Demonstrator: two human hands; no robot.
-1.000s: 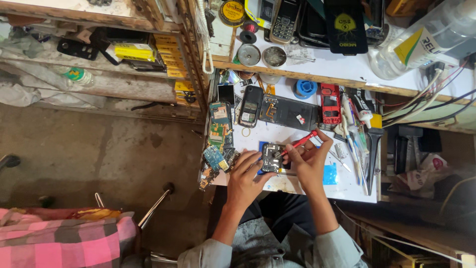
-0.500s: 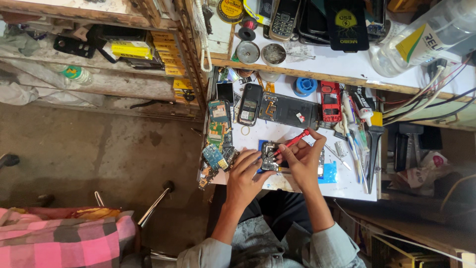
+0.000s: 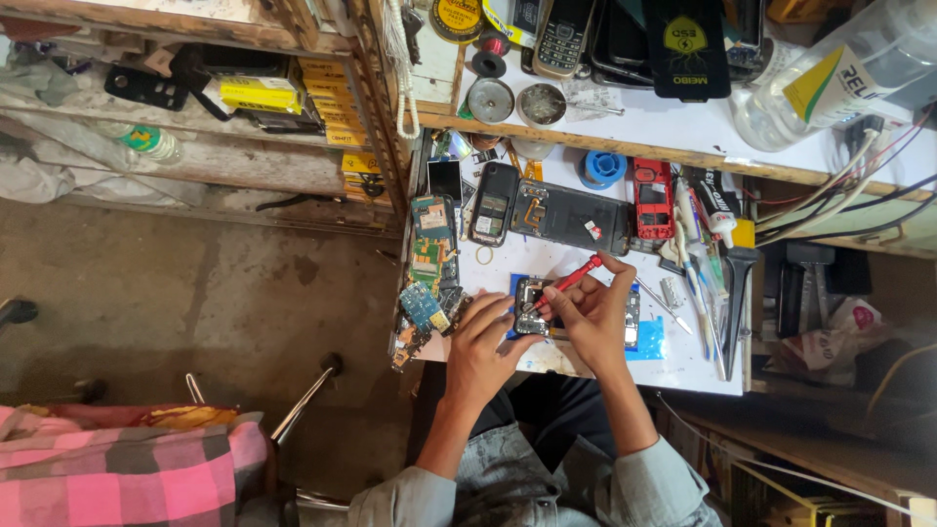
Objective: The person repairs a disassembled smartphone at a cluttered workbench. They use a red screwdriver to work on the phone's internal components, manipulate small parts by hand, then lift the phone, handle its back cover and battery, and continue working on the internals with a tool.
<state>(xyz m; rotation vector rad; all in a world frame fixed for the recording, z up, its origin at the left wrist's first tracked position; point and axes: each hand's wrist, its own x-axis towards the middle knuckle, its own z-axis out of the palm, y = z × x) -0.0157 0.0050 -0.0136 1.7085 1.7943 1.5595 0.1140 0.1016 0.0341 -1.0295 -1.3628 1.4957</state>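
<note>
1. The right hand (image 3: 595, 317) grips a red screwdriver (image 3: 566, 281) between thumb and fingers; the shaft slants down to the left, its tip on the opened phone (image 3: 532, 317).
2. The left hand (image 3: 483, 342) rests at the phone's left edge, fingers curled against it and steadying it; the thumb side presses the near corner.
3. The phone lies back-off on a blue mat (image 3: 646, 342) at the front of the white bench (image 3: 683, 366), just ahead of the person's body; its circuitry shows between the two hands; the right hand covers its right half.
4. Left of the phone, loose circuit boards (image 3: 429, 244) lie in a heap along the bench's left edge; one blue-green board sits just beside the left hand.
5. Behind the hands lie a black phone shell (image 3: 493, 203), a larger dark phone back (image 3: 571, 217) and a red handset (image 3: 652, 198), side by side.
6. A blue tape roll (image 3: 602, 168) sits further back, near the shelf edge.
7. To the right, brushes and tweezers (image 3: 698, 283) lie lengthwise, well apart from the hands.
8. On the raised shelf stand two round tins (image 3: 517, 101), a keypad phone (image 3: 563, 34) and a clear bottle (image 3: 830, 83) on its side.
9. A pink checked cloth (image 3: 117, 468) shows at lower left, over the floor.
</note>
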